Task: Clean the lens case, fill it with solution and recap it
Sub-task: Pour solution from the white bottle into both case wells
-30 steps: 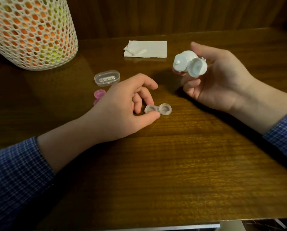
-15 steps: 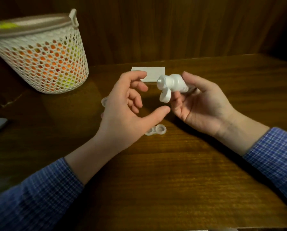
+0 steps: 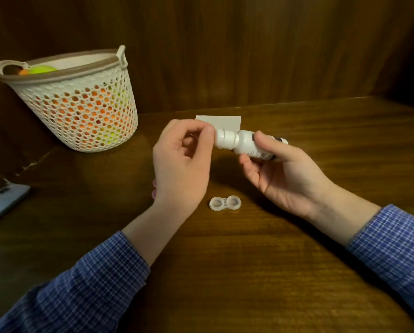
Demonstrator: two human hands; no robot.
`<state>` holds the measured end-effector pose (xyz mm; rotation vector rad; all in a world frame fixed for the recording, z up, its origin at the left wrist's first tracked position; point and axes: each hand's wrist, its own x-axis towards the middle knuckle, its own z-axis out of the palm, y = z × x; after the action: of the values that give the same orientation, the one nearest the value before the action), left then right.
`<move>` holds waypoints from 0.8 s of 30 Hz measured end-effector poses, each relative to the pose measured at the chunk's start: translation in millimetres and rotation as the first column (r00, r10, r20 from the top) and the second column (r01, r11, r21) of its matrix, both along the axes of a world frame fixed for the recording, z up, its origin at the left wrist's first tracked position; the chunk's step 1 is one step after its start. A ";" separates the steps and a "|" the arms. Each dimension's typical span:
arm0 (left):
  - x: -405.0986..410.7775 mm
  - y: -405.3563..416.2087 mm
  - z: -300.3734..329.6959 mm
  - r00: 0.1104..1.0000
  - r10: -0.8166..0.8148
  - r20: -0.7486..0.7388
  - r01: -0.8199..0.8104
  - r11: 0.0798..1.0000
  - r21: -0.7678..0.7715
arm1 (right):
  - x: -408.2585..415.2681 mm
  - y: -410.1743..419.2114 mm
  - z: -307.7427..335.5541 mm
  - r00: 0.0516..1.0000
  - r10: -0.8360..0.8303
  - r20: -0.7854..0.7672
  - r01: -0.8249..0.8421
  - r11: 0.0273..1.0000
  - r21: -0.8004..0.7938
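On the left of the wooden table (image 3: pixel 249 272) stands a white basket (image 3: pixel 81 109). Next, the left hand (image 3: pixel 180 169) pinches the cap of a white bottle (image 3: pixel 246 143), which the right hand (image 3: pixel 282 174) holds sideways. Its label is too blurry to read. Below, the open lens case (image 3: pixel 225 203) lies on the table.

Dim, warm light from above and front: both hands cast soft shadows onto the wooden table (image 3: pixel 261 260) below them, a faint sheen lies left of the left hand (image 3: pixel 182 164), corners fall dark, edges bow with wide-angle distortion.
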<state>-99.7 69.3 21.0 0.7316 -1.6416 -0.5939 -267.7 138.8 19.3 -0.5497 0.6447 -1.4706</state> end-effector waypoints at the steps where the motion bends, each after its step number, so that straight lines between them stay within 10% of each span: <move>1: -0.4 1.3 -0.4 0.999 -0.019 0.027 0.020 0.999 -0.025 | -0.7 -0.3 -1.4 1.000 -0.016 -0.015 0.016 1.000 -0.012; 10: -2.0 6.9 -3.0 0.980 -0.180 0.087 0.171 0.980 0.100 | -0.9 0.4 -12.2 0.759 -0.337 -0.557 0.197 0.934 -0.297; 24: -4.9 6.2 3.6 0.942 -0.293 0.162 0.264 0.948 0.179 | -2.7 -0.2 -10.6 0.679 -0.330 -0.656 0.256 0.944 -0.209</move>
<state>-104.6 75.5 24.6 0.6868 -1.9077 -0.8863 -270.4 138.6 8.6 -1.1430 1.3000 -1.5949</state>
